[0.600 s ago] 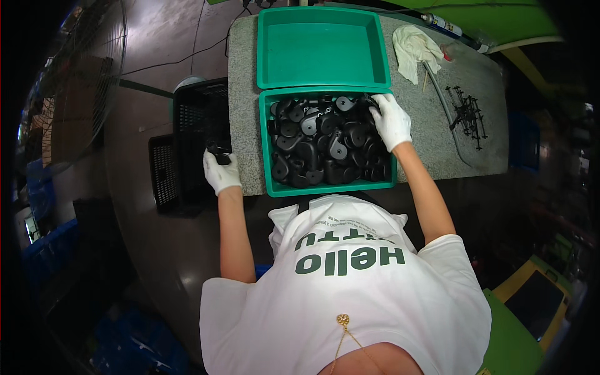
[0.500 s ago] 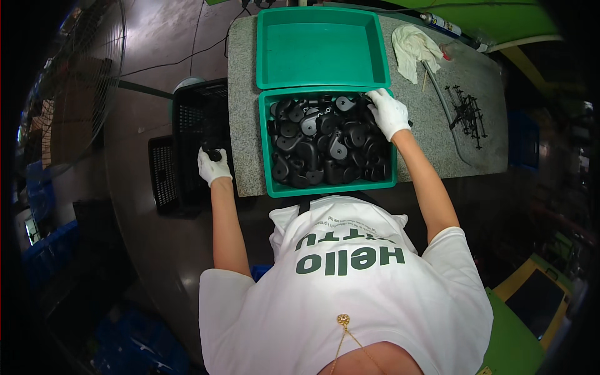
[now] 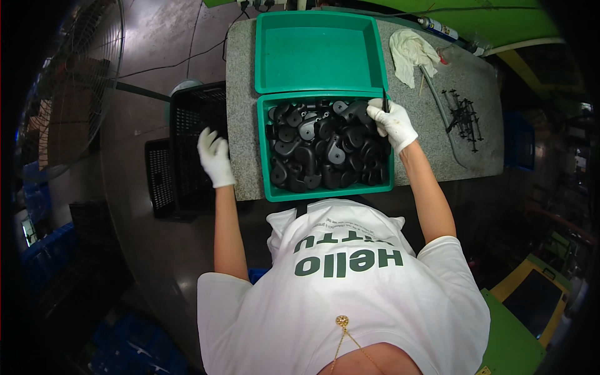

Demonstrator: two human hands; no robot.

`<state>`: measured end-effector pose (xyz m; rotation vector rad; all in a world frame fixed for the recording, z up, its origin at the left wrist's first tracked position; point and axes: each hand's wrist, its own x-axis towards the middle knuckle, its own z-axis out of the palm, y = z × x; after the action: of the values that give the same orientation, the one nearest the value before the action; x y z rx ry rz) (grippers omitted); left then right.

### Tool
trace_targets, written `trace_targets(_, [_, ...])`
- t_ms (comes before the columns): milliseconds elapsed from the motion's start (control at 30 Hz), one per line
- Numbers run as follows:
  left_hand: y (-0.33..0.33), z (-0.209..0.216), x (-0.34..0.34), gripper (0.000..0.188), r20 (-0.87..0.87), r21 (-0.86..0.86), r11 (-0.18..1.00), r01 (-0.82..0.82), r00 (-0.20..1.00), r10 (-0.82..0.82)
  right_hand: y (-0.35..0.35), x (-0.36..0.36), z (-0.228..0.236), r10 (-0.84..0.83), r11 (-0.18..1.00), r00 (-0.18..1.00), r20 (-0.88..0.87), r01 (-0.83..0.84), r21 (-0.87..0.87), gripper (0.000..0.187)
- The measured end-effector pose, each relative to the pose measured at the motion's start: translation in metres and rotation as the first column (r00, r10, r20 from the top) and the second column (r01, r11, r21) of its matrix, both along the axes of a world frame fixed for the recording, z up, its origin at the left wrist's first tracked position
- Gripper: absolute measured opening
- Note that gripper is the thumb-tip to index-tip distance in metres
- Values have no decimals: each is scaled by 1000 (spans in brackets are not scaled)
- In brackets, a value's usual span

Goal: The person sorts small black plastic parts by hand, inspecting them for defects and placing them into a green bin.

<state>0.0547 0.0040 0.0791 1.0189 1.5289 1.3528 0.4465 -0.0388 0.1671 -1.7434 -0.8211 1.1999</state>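
My left hand (image 3: 215,159), in a white glove, is open beside the black plastic crate (image 3: 177,115), its fingers apart and nothing in them. On the table stands a green tray (image 3: 263,164) full of black moulded plastic parts (image 3: 307,156), rounded at one end, several with a hole. My gloved right hand (image 3: 396,127) is closed at the tray's far right corner. Upright from its fingers sticks a thin, dark, stick-like tool (image 3: 385,100). A larger black part (image 3: 358,113) lies next to those fingertips; whether they touch it I cannot tell.
Behind the full tray sits a second green tray (image 3: 319,53) with a bare bottom. To the right on the speckled table (image 3: 462,165) lie a white cloth (image 3: 411,55), a grey tube (image 3: 439,103), several thin black pieces (image 3: 464,119) and a spray can (image 3: 439,28). A fan (image 3: 75,94) stands left.
My left hand has let go of a black part at the crate and its fingers have opened. My right hand has turned and come slightly nearer, so the dark tool now shows.
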Motion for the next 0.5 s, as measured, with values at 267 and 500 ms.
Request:
trace_targets(267, [-63, 101, 125, 57, 198, 162, 700, 696, 672, -713, -30, -78, 29, 67, 949, 586, -807, -288, -130, 14])
trace_targets(500, [-79, 123, 124, 27, 508, -82, 758, 647, 681, -527, -49, -92, 66, 317, 939, 923, 219, -338, 62, 28])
